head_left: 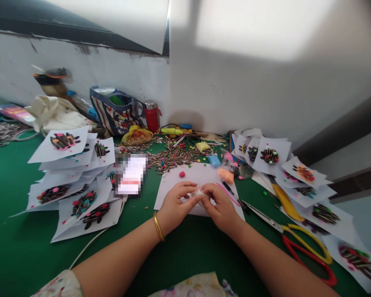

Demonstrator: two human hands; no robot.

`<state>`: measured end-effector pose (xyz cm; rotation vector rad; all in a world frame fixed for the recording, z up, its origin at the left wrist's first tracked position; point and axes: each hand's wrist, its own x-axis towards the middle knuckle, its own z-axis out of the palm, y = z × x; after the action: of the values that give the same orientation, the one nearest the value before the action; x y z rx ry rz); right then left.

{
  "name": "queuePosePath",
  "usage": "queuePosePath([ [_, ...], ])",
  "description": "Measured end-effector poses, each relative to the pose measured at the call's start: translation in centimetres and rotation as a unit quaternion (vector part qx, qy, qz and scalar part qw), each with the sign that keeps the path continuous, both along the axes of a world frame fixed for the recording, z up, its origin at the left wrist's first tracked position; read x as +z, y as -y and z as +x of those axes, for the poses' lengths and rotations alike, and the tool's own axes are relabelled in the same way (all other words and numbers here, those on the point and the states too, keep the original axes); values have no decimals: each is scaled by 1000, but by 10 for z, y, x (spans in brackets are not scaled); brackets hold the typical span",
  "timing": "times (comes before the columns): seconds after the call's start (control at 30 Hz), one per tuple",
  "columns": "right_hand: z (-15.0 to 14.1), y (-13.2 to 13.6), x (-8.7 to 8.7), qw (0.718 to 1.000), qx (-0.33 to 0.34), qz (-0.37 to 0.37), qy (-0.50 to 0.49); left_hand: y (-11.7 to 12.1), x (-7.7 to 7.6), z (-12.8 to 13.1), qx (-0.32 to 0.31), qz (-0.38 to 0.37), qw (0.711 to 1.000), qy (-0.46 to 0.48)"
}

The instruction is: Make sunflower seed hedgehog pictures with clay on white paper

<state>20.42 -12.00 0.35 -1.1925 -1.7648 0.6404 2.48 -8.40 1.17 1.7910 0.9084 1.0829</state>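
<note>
My left hand (pixel 176 202) and my right hand (pixel 219 206) meet over a white sheet of paper (pixel 173 183) on the green table. Between their fingertips they pinch a small whitish lump (pixel 199 192), likely clay. A gold bangle (pixel 158 226) circles my left wrist. A small pink ball (pixel 181 174) lies on the sheet just beyond my left hand. A pink stick (pixel 227 194) lies on the paper by my right hand.
Stacks of paper cards with seed-and-clay pictures lie at left (pixel 80 202) and right (pixel 297 173). Loose sunflower seeds (pixel 173 156) pile behind the sheet. Scissors (pixel 299 241) with yellow and red handles rest at right. A striped bag (pixel 114 109) and red flask (pixel 152 115) stand by the wall.
</note>
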Motion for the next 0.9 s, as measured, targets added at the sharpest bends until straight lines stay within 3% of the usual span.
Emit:
queuePosePath([
  [0.3, 3, -2, 2, 999, -18, 13, 39, -2, 0, -4, 33, 54, 997, -46],
  [0.7, 6, -4, 0, 997, 3, -10, 70, 1, 1, -4, 56, 74, 995, 44],
  [0.9, 4, -4, 5, 996, 28, 29, 77, 2, -1, -5, 45, 99, 993, 39],
])
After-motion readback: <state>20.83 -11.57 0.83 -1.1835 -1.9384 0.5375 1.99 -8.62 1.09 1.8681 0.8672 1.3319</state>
